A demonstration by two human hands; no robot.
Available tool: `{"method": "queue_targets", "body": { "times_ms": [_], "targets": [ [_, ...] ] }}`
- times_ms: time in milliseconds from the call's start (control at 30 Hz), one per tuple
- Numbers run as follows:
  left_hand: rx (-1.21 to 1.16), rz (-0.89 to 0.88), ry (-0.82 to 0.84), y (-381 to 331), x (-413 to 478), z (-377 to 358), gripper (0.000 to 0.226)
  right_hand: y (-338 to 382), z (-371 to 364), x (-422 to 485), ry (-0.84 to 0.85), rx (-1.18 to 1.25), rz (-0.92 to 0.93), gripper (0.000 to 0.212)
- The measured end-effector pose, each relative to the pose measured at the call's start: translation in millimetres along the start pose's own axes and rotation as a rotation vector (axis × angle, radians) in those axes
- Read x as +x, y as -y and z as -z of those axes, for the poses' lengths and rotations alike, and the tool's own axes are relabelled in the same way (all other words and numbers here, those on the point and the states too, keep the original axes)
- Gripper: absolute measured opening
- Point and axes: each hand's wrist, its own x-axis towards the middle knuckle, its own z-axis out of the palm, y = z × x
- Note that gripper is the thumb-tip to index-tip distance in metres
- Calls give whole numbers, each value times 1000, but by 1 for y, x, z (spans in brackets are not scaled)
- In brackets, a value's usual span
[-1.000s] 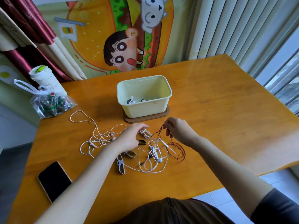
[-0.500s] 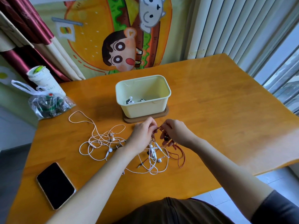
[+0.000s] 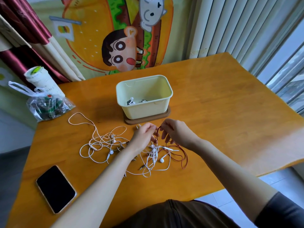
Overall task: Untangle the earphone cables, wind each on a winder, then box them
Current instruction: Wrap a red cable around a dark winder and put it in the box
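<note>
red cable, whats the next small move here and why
Probably raise the red cable a little with the right hand, which pinches its upper strand, while the left hand holds down the white cables. The red loops lie crossed with the white tangle on the table, so a gentle lift should show where it catches.

a home room: wooden table (image 3: 213, 112), cartoon wall hanging (image 3: 123, 38), red curtains (image 3: 24, 30), window blinds (image 3: 230, 25)

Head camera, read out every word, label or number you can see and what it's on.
No text can be read.
paper cup: dark print on its side, too blurred to read.
plastic bag: coloured packets inside, print too small to read.
phone: screen dark, no text.
</note>
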Motion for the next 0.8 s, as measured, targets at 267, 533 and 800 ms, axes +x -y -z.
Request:
{"method": "queue_targets", "body": {
  "times_ms": [267,533,800],
  "targets": [
    [30,22,190,6,-9,11,25,-1,11,9,-243,50,-14,22],
    [373,23,104,26,-8,27,21,-21,23,14,-471,74,-163,26],
    [386,-108,78,2,-10,26,21,-17,0,3,70,-387,30,62]
  ]
}}
